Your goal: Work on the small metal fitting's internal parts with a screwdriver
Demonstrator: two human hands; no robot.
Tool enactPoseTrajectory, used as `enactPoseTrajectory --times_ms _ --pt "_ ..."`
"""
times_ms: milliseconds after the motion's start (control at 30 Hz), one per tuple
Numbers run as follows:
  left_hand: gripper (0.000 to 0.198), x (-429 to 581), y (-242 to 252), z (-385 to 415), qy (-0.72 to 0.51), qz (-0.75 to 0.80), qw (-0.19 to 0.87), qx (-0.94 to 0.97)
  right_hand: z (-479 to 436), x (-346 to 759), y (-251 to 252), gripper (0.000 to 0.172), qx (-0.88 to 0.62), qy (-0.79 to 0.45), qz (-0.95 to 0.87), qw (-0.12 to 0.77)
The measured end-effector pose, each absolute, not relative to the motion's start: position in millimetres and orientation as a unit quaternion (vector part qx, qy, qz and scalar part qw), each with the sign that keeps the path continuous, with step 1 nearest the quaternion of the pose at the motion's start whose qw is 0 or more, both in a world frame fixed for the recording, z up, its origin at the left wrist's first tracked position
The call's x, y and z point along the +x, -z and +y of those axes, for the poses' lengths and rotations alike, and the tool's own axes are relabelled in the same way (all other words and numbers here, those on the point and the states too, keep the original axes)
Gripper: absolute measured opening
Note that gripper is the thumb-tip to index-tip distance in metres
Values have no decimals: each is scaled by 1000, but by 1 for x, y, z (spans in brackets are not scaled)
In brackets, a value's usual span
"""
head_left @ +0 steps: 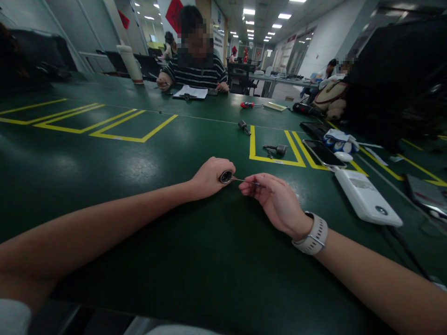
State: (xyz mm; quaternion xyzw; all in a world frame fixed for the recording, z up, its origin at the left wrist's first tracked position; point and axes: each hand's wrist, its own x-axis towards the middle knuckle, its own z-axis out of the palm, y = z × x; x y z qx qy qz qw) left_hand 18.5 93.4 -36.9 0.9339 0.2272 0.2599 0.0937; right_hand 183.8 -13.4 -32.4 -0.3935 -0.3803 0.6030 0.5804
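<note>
My left hand [212, 177] is closed around a dark, round metal part with a ringed, hollow end [226, 177], which faces right. Fingers of my right hand [270, 193] pinch a thin metal rod [246, 181]. The rod's far tip reaches the right side of the round part; whether it goes inside, I cannot tell. Both hands are just above the green table [195, 260]. Beyond them, a dark cylindrical part with a shaft [281, 149] lies inside a yellow-taped box, with a small piece beside it. A similar shafted part [243, 126] rests at that box's upper left corner.
To the right are a white device with a cable [368, 197], a phone [323, 152] and blue-white gloves [340, 140]. A red-handled screwdriver [247, 105] lies farther back. Across the table sits a person in a striped top [195, 77] with a clipboard [191, 92]. A tall cup [131, 65] stands left.
</note>
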Motion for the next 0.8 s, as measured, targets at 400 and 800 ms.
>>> enactPoseTrajectory --times_ms 400,800 --pt "16 18 35 98 -247 205 106 941 -8 188 35 18 -374 -638 -347 578" --pt "15 15 38 107 -247 233 83 937 -12 186 33 16 -391 -616 -358 582"
